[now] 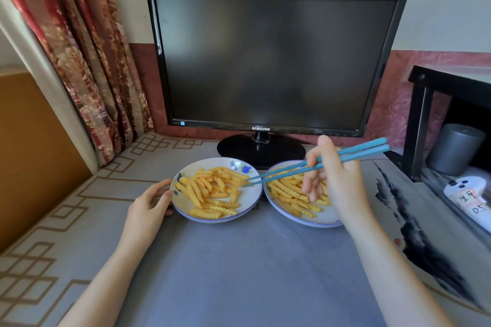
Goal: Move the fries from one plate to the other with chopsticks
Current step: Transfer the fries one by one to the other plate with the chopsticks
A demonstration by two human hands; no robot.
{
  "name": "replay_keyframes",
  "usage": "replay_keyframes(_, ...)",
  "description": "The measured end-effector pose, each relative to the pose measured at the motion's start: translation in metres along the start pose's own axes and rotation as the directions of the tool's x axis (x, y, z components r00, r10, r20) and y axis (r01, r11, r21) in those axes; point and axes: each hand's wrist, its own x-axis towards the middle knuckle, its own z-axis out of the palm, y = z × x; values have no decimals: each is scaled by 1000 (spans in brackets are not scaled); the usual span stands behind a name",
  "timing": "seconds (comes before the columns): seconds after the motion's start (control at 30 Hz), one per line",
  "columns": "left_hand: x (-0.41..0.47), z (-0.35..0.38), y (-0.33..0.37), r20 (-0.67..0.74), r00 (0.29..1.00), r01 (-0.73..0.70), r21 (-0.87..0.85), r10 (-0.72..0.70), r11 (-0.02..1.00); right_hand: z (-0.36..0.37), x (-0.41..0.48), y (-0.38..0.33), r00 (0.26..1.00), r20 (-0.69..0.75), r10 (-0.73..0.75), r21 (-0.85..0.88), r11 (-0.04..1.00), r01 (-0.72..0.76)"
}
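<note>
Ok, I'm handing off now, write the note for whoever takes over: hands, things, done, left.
Left hand holds the left plate by its rim.
Right hand grips the blue chopsticks, tips at the fries on the left plate; whether one is pinched, cannot tell.
Right plate beside it holds more fries.
Done: part of the transfer at most.
Left: moving fries until one plate has none.
</note>
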Motion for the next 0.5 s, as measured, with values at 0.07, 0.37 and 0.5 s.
replay_keyframes(0.07,0,0,0,-1,1000,1,-9,-1,1000,-10,4,-6,995,-93,-28,10,1000,29)
replay_keyframes(0.37,1,2,0,0,1000,-9,-20,9,1000,-42,20,-4,974,-227,-14,-44,999,4)
replay_keyframes(0.5,1,0,-2,1,1000,-7,-10,7,1000,-36,21,4,991,-136,13,-111,993,-28)
